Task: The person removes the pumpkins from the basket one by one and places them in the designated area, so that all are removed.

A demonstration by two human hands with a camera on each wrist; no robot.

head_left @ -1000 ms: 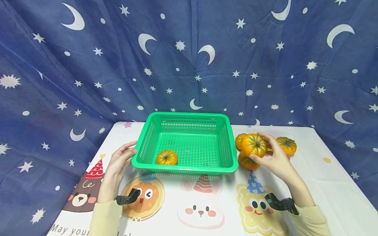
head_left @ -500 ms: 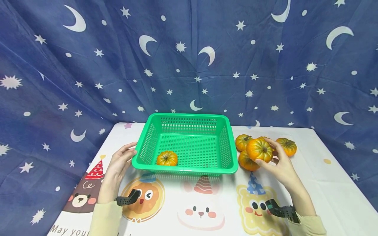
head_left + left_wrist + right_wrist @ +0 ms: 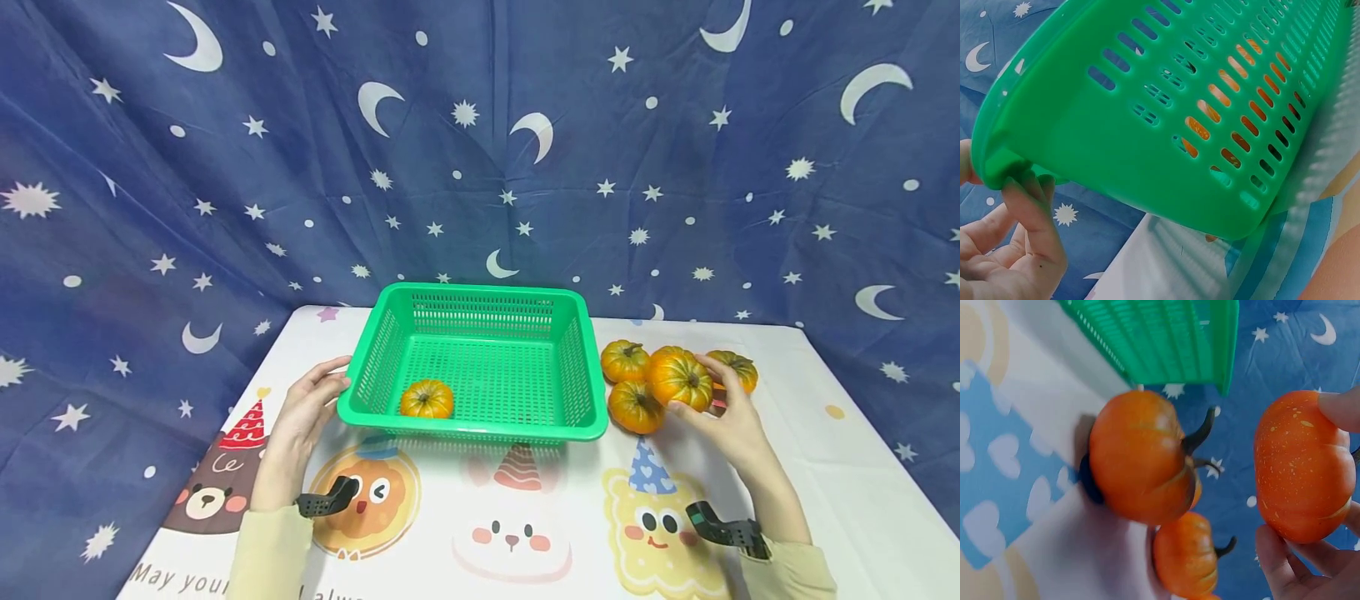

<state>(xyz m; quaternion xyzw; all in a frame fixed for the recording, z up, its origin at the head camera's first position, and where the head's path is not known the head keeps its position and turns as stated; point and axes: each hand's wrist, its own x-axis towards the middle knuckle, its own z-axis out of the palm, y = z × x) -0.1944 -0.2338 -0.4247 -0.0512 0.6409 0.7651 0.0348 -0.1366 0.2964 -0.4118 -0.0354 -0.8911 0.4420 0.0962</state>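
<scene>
My left hand (image 3: 302,421) holds the left rim of a green plastic basket (image 3: 472,430); in the left wrist view its fingertips (image 3: 1030,194) curl under the rim. One small orange pumpkin (image 3: 427,399) lies in the basket's front left part. My right hand (image 3: 723,417) grips another pumpkin (image 3: 680,379) between thumb and fingers, and in the right wrist view this held pumpkin (image 3: 1304,465) appears raised, apart from the others. Beside the basket's right wall sit two more, a rear pumpkin (image 3: 625,361) and a front pumpkin (image 3: 636,408). Behind my right fingers, a further pumpkin (image 3: 737,369) is partly hidden.
A white tablecloth (image 3: 840,475) with cartoon prints covers the table. A blue curtain (image 3: 480,167) with moons and stars hangs right behind the table's back edge. Each wrist wears a black camera mount, such as the right mount (image 3: 723,532).
My right hand has moved to the right with its pumpkin, uncovering the two pumpkins beside the basket. My left hand and the basket stay in place.
</scene>
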